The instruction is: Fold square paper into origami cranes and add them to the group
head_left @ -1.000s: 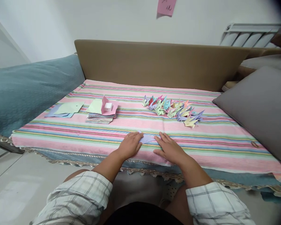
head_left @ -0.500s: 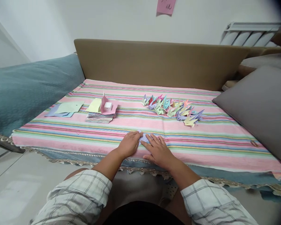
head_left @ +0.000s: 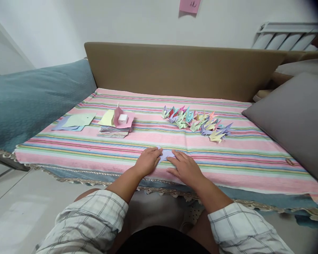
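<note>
One lavender paper has the left hand, whose grip I can't tell, on its left end and the right hand, grip spread, on its right.

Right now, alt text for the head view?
Left hand and right hand rest on folded lavender paper over a striped cloth; beyond sit a paper stack bearing a small white block, and clustered origami cranes.

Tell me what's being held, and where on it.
Nothing is clearly gripped: the left hand and right hand press opposite ends of the lavender paper on the striped cloth.
</note>
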Demonstrator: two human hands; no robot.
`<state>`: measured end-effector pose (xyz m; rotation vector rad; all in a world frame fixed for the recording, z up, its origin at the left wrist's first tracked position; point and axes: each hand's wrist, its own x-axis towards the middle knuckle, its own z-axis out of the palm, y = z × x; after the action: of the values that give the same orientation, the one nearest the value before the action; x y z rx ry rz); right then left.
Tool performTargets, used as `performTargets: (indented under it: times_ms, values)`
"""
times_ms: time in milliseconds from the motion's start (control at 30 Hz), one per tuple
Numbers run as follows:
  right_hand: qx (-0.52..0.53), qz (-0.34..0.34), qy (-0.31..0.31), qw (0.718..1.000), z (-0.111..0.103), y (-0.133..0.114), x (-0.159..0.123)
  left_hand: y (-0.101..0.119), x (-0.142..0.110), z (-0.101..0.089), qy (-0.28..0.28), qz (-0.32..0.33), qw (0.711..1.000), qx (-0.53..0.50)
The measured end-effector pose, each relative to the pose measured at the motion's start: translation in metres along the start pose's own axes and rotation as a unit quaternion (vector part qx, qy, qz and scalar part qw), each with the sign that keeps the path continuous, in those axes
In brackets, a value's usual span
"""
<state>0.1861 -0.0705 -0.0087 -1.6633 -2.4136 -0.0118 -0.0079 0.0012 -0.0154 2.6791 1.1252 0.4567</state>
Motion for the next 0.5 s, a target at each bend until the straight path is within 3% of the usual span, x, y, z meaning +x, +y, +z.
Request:
performTargets:
  times_ms: [267, 400, 500]
  values:
    - [-0.028, 0.069, -0.007, 0.997, -0.013, 0.019, -0.008, 0.0, 0.001, -0.001, -0.003, -0.001, 1.0, 0.011]
    - [-0.021, 0.121, 0.048, 0.991, -0.016, 0.023, -0.006, -0.001, 0.001, 0.0, 0.001, 0.007, 1.0, 0.017]
    - [0.019, 0.028, 0.116, 0.993, -0.009, 0.013, 0.0, -0.002, 0.0, 0.002, 0.008, 0.01, 1.0, 0.023]
